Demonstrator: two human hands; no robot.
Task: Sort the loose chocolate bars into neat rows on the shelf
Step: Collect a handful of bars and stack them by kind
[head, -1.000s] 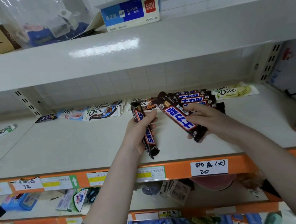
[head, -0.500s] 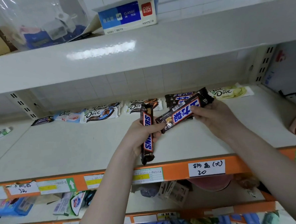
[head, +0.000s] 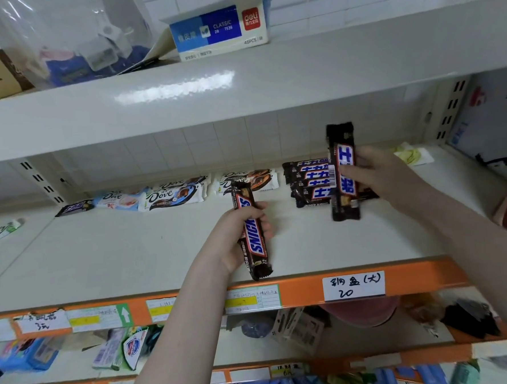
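Chocolate bars are in both my hands above the pale shelf [head: 102, 260]. My left hand [head: 237, 240] has its fingers and thumb curled round the middle of a brown Snickers bar [head: 250, 230], which stands nearly upright, leaning a little, its lower end hanging just over the orange front edge [head: 414, 277] of the shelf. My right hand [head: 376, 175] grips a second bar [head: 343, 171] of the same kind, with blue and white lettering, held upright with the thumb across its front and the other fingers behind it, where I cannot see them. That bar is in front of a stack of dark bars [head: 308, 185] lying flat near the back of the shelf, their lettering all facing one way; whether it touches them I cannot tell. To the left of the stack, along the back wall, lie Dove bars in a row: a brown and orange one [head: 251, 178], then a white and dark one [head: 172, 195], then a pale blue one [head: 117, 200], and at the far left a small dark purple bar [head: 75, 207]. Behind my right hand a pale green wrapper [head: 413, 155] shows partly. A white handwritten label [head: 353, 286] is stuck to the orange edge below my right wrist. On the shelf above stands a blue and white box [head: 218, 30].
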